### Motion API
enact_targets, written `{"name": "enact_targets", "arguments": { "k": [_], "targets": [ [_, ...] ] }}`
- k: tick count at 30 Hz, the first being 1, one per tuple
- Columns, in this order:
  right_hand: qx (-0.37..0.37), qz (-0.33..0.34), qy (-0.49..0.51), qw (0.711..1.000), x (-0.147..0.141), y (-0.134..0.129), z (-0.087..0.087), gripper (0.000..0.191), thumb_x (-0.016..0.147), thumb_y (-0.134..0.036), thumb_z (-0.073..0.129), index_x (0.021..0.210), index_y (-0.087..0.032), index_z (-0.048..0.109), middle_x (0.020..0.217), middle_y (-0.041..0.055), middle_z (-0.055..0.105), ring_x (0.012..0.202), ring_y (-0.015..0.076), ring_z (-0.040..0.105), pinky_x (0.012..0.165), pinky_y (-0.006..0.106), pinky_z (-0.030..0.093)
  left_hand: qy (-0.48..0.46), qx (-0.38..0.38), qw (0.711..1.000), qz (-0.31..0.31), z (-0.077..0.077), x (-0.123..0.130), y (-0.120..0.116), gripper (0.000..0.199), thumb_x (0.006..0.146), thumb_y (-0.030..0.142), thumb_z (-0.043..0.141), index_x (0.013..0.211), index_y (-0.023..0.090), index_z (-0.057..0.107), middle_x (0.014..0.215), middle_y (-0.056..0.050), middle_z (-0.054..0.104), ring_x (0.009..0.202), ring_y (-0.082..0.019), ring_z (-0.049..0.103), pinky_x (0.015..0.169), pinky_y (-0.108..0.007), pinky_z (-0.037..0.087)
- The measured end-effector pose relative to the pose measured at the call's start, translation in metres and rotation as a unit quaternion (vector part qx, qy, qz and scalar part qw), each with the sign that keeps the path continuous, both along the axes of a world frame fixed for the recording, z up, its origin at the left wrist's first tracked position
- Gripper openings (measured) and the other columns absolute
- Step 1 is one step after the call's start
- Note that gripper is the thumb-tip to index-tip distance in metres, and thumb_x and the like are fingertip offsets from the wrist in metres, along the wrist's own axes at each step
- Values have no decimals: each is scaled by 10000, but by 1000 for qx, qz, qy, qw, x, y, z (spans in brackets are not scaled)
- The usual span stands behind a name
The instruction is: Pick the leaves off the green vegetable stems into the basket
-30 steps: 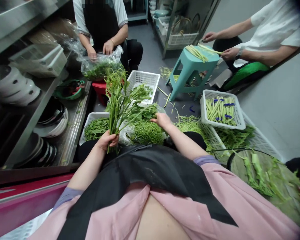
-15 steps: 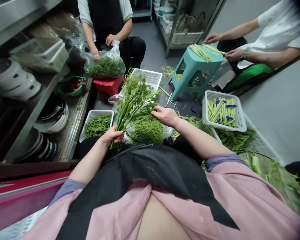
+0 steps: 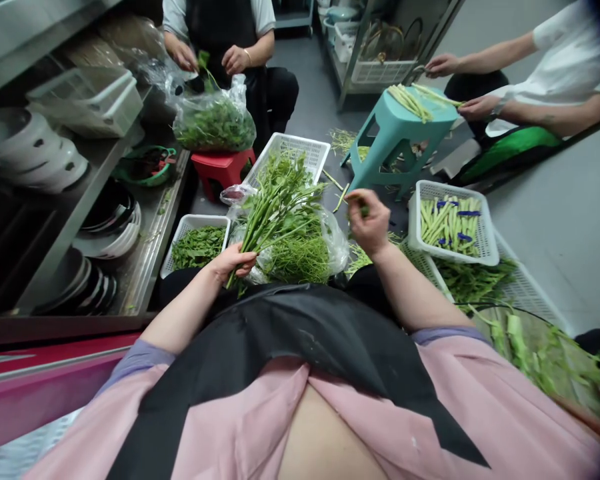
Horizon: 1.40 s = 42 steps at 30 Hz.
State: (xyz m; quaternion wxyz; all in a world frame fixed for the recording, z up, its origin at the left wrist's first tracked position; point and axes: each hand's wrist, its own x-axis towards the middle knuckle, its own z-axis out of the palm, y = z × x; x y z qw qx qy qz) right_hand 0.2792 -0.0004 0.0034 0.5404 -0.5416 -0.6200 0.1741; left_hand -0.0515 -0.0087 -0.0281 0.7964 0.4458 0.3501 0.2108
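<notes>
My left hand (image 3: 234,262) is wrapped round the lower stems of a bunch of leafy greens (image 3: 275,207), long thin stalks with leaves fanning up and to the right. To the right of the bunch, and apart from it, my right hand (image 3: 371,223) is raised with its fingers curled together. A small dark green leaf (image 3: 364,209) shows between those fingers. Below the bunch, a clear plastic bag (image 3: 336,240) lies open around a heap of thin green stems (image 3: 300,257). Behind the bunch is a white perforated basket (image 3: 307,147).
Leaves fill a small white basket (image 3: 200,247) at left. A co-worker handles greens in a plastic bag (image 3: 215,120) on a red stool (image 3: 220,167). Another's hands hold stalks at a teal stool (image 3: 405,143). Tied stalks sit in a white basket (image 3: 453,223); a metal shelf (image 3: 145,267) flanks me.
My right hand has left the bunch, moving right and slightly up with a bit of green. The left keeps its hold. The co-worker at the bag has lifted some greens out.
</notes>
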Motion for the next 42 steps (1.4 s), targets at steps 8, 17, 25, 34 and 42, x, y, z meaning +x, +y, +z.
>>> {"name": "enact_targets", "arguments": {
  "k": [8,17,25,34,42],
  "targets": [
    [40,265,-584,766,-39,2,22,269,946,-142,377,974,-144,645,876,83,638,725,128,516,590,274,271,12,-14,1000,-21,7,14,2,511,623,451,822,663,160,403,461,72,433,309,-22,363,331,-138,243],
    [-119,102,-91,983,-21,4,-38,324,874,-382,452,899,-149,675,805,50,626,701,132,541,653,252,422,18,-17,1000,-12,1,22,3,515,626,453,822,677,168,396,467,72,439,310,-24,361,326,-148,240],
    [61,73,-238,967,-17,-8,0,246,920,-294,442,915,-172,655,889,88,661,881,175,587,871,335,444,31,-24,999,-30,0,39,6,531,599,455,844,683,169,405,474,65,448,321,-27,373,330,-161,234],
    [-88,271,-538,793,-72,-22,-16,266,932,-184,429,1077,-106,638,987,131,658,896,179,579,722,268,381,19,-42,999,10,-4,55,5,566,536,450,881,775,163,456,502,73,460,346,-33,396,348,-167,260],
    [-102,276,-486,823,-60,-24,-20,229,915,-257,449,1021,-154,625,967,97,661,835,161,572,644,249,333,-20,-67,998,-8,-11,38,9,544,570,382,863,889,156,484,565,41,547,351,-42,433,356,-157,284]
  ]
}}
